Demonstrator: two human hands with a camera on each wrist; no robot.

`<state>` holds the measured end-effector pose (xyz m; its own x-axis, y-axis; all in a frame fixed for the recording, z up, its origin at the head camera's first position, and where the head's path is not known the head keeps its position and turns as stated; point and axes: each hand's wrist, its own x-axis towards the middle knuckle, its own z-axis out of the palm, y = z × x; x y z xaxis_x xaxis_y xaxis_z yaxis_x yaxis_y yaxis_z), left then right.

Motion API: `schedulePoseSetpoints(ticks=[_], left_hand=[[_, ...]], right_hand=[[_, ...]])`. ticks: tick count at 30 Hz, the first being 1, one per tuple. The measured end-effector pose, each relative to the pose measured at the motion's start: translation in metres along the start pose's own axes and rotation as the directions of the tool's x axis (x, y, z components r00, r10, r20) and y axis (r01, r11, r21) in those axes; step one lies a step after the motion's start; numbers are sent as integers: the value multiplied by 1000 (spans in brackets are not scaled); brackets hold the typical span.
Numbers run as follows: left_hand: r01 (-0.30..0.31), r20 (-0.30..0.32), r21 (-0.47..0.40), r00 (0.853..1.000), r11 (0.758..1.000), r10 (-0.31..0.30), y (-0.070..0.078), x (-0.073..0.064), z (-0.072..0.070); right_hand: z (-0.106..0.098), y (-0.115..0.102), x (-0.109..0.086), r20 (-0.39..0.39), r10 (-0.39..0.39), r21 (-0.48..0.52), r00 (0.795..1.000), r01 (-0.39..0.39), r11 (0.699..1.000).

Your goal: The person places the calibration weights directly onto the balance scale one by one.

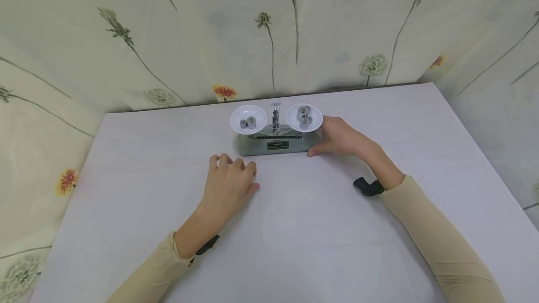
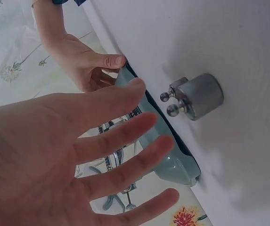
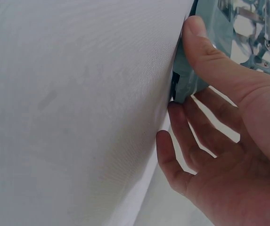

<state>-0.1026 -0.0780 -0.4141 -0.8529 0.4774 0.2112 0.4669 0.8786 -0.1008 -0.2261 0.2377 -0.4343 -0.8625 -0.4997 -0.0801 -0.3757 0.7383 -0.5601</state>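
Observation:
A green balance scale (image 1: 252,147) with two white pans stands near the table's back edge. Two metal weights (image 1: 251,122) sit in its left pan (image 1: 257,112), and several more (image 1: 303,115) in its right pan (image 1: 316,120). My right hand (image 1: 343,137) grips the right end of the scale's base, thumb (image 3: 205,52) on the front and fingers behind. Just in front of the base, my left hand (image 1: 229,183) hovers with fingers spread and slightly bent, holding nothing. The left wrist view shows two metal weights (image 2: 203,96) standing on the table by that hand; the head view hides them.
The white table (image 1: 303,242) ends just behind the scale, against a flower-patterned curtain (image 1: 189,36). Black wrist-worn pieces show under the left wrist (image 1: 207,244) and beside the right wrist (image 1: 367,187).

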Motion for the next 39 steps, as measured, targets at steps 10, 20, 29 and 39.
schedulePoseSetpoints(ticks=[10,20,29,39], left_hand=[[7,140,32,990,999,-11,2,-2,-4],[24,240,23,970,999,-29,3,-2,-4],[11,308,28,951,1000,-19,4,0,-7],[-28,230,7,973,1000,25,3,-2,-5]], right_hand=[[0,-1,0,5,9,8,1000,-9,1000],[-1,-2,-1,-2,-5,8,1000,5,1000],[-1,-1,-1,-5,-12,12,1000,13,1000],[-1,-1,-1,-5,-6,13,1000,6,1000]])
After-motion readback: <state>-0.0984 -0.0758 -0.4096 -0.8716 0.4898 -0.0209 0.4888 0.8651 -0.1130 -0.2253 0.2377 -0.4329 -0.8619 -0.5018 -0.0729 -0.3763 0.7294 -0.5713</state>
